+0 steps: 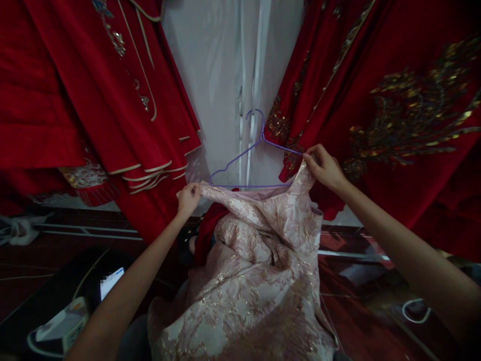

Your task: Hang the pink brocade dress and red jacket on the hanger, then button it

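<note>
A pale pink dress (240, 281) with a metallic gold pattern spreads across my lap, its neckline upward. Its shoulder straps lie over the two ends of a purple wire hanger (240, 159), whose hook points up and away from me. My left hand (189, 199) pinches the left strap beside the hanger's left end. At the right, my right hand (323, 165) grips the other strap by the hanger's right arm, thumb and fingers pressed together. Folds bunch at the dress's middle, and its lower part runs out of view.
Red embroidered garments hang at the left (124, 110) and right (338, 100). Between them is a pale wall (210, 75) with white vertical poles (259, 45). At lower left, a lit screen (111, 282) and a white power strip (67, 321) rest on a dark surface. A white cable loop (416, 311) lies lower right.
</note>
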The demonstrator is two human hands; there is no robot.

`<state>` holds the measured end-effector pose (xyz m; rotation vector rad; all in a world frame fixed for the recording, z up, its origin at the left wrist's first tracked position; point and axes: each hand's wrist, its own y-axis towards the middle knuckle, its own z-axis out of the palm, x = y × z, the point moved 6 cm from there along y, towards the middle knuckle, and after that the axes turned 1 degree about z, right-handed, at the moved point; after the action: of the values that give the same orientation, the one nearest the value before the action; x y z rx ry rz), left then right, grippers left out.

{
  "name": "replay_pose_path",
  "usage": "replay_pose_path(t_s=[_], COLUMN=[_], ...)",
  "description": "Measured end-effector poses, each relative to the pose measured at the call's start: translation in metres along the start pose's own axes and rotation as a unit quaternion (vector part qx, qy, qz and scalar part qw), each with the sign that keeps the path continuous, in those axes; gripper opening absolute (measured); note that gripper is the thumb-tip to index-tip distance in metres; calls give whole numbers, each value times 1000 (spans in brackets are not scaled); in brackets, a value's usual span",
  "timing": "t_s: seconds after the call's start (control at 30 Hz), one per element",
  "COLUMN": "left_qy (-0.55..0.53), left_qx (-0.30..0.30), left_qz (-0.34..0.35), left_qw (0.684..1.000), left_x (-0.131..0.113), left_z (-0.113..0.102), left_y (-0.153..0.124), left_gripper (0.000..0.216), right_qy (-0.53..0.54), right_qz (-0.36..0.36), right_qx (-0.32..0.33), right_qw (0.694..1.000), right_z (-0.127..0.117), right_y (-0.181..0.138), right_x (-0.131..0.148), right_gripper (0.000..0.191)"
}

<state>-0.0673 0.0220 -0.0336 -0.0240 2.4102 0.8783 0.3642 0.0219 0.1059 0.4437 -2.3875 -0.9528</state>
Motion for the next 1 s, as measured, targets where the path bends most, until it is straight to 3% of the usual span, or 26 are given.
replay_pose_path(t_s=[0.3,0.4,0.53,0.6,0.67,0.73,0.83,0.9,1.0], left_qy=[17,24,7,-17,-73,-167,-275,-212,-77], left_qx=[-14,-23,-19,3,46,98,153,200,259], left_qz=[12,38,113,154,181,169,68,36,66], left_qw=[1000,999,993,988,980,966,947,956,961], left_x=[-7,-32,-87,-109,-116,-103,-58,-32,-16], left_z=[-8,-13,-14,-12,-6,3,27,52,88], left_y=[-6,1,20,30,39,47,49,40,17], left_gripper=[28,29,30,29,30,36,51,49,34], right_qy=[5,12,17,22,32,43,60,68,77], right_qz=[1,0,5,8,7,4,-1,1,5], right_qx=[-2,-1,-1,-3,-3,0,-1,-5,1], right_qw=[1000,1000,1000,1000,999,999,998,998,997], right_z=[0,-2,-3,-3,-2,0,2,3,3], right_y=[2,3,3,3,4,5,7,8,8], right_x=[-3,-4,-5,-8,-11,-15,-20,-21,-20], right_gripper=[30,30,31,33,34,35,33,32,30])
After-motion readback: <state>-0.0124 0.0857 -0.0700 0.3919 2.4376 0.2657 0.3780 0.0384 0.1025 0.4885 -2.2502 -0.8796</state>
